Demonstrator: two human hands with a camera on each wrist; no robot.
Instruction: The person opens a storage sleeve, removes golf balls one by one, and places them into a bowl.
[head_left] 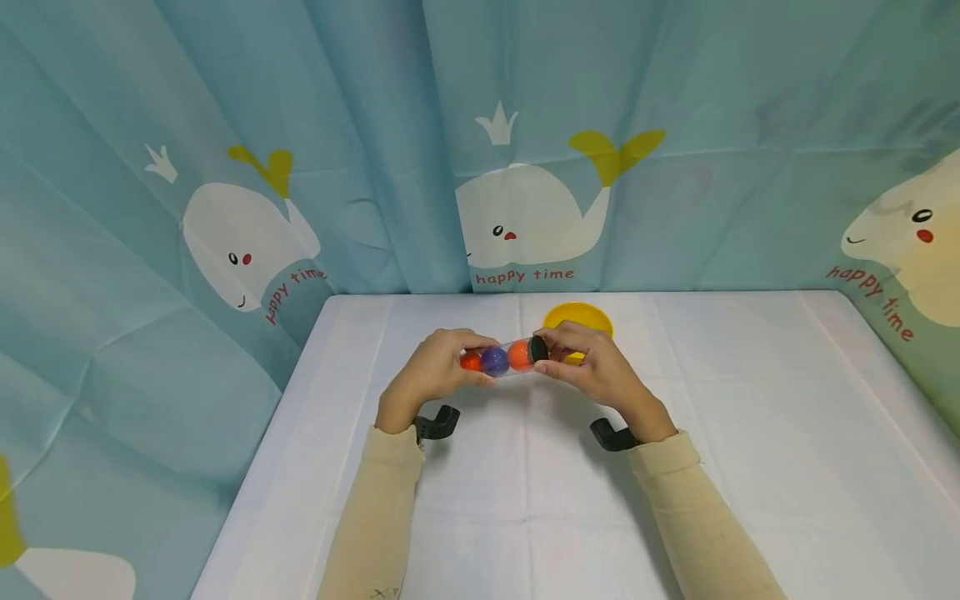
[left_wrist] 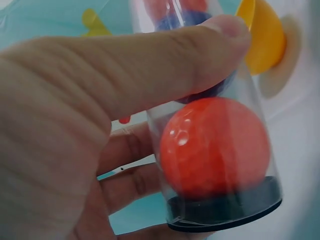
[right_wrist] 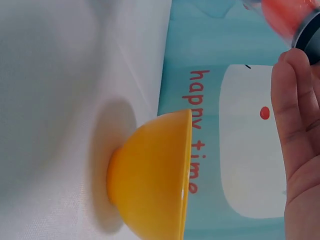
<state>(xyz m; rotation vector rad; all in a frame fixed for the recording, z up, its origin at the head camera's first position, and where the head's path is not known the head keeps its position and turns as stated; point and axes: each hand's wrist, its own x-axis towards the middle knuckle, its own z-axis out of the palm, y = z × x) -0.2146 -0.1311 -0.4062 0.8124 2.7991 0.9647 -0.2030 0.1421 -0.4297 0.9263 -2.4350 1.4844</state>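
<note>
Both hands hold a clear plastic tube (head_left: pixel 516 370) up over the table, lying nearly sideways, with dimpled balls in a row inside. A blue ball (head_left: pixel 495 362) sits in the middle, with an orange-red ball (left_wrist: pixel 215 147) at the left end and another orange ball (head_left: pixel 519 356) at the right. My left hand (head_left: pixel 435 367) grips the left part, its thumb across the tube, near a dark end piece (left_wrist: pixel 225 204). With thumb and fingers, my right hand (head_left: pixel 588 362) pinches the black cap (head_left: pixel 538 349) at the right end.
A yellow bowl (right_wrist: pixel 152 175) stands upright on the white-covered table (head_left: pixel 525 500), behind and partly hidden by my right hand in the head view. A light blue curtain (head_left: pixel 390 125) printed with white whales hangs behind the table and along the left side.
</note>
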